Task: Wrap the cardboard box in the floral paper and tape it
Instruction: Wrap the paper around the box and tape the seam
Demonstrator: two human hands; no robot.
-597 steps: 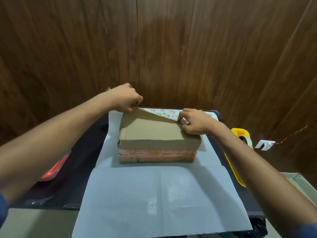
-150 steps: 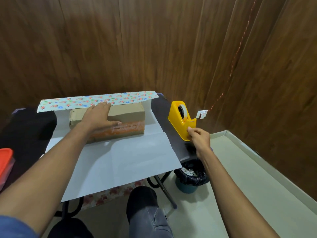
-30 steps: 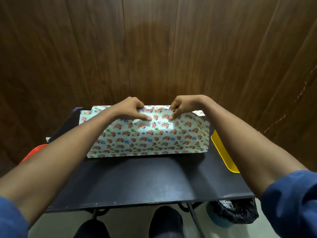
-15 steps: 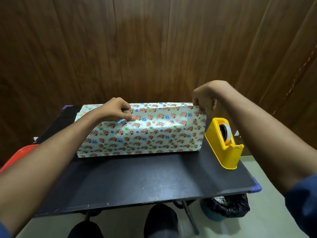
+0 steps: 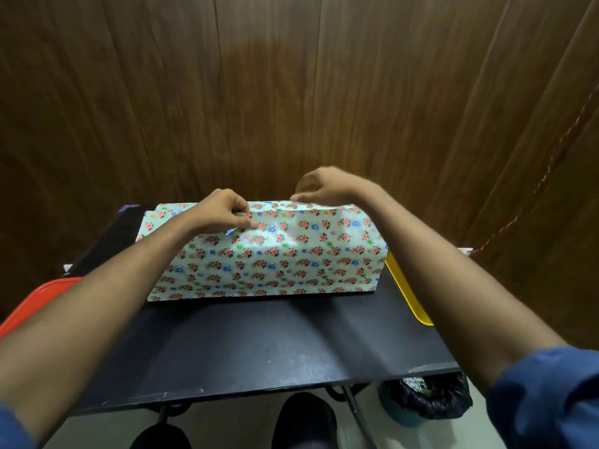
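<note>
Two hands work the top seam of the wrapped box. The floral paper [image 5: 275, 257] now covers the cardboard box completely, so the box itself is hidden; the parcel lies lengthwise across the far half of the black bench [image 5: 259, 345], toward twelve o'clock from the person. The left hand [image 5: 220, 212] has its fingers curled, pinching the paper near the upper edge at the parcel's ten o'clock side. The right hand [image 5: 324, 187] hovers at the back top edge near one o'clock, fingertips bunched on or just above the paper; whether it carries a piece of tape is too small to tell.

The step in hand looks like fixing the overlap along the top. To do it well, the left hand should hold the flap taut and flat against the box while the right presses tape squarely across the seam, rubbing from the middle outward to avoid wrinkles. Slack paper would let the seam gape. The yellow tape dispenser [image 5: 405, 290] sits just beside the parcel at three o'clock, within easy reach.
</note>
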